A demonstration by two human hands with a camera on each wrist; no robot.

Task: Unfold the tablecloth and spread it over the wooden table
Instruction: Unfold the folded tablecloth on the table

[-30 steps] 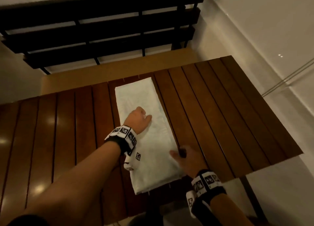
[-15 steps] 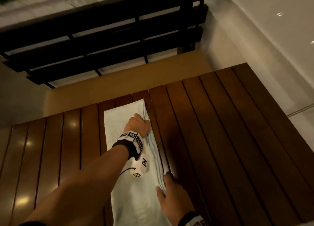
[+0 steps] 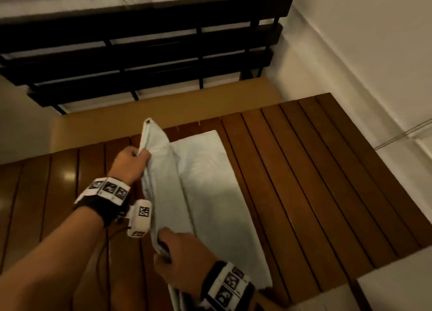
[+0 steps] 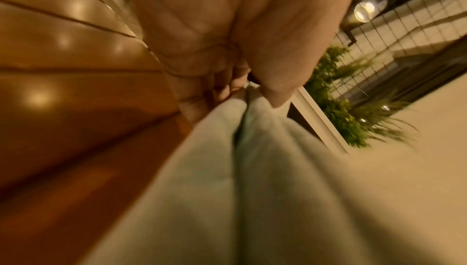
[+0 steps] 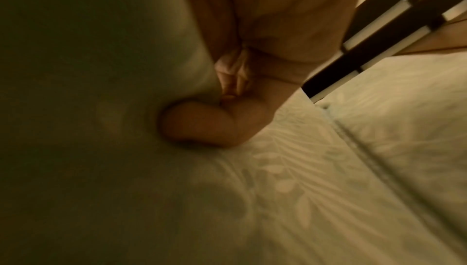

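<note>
A: While the top layer hangs lifted, note the hold: the left hand pinches the white leaf-patterned fabric tablecloth at its raised edge, thumb pressed against curled fingers, as the left wrist view confirms.

B: And the right hand?

A: Fingers curled around the same edge nearer the body, thumb on top of the cloth in the right wrist view. Both hands clamp fabric; neither is spread.

B: How will it handle?

A: My judgement: soft, light, limp. It sags between the two grips and folds wherever unsupported. Best held at the hemmed edge or corners, hands apart, so the layer peels instead of bunching.

B: Where does it lie?

A: On the brown slatted wooden table, near the middle, a long folded strip running away from the person. One layer stands up along the left side; the rest lies flat.

B: Look?

A: Pale, faint woven leaves, stitched hem, one far corner peaked upward.
</note>
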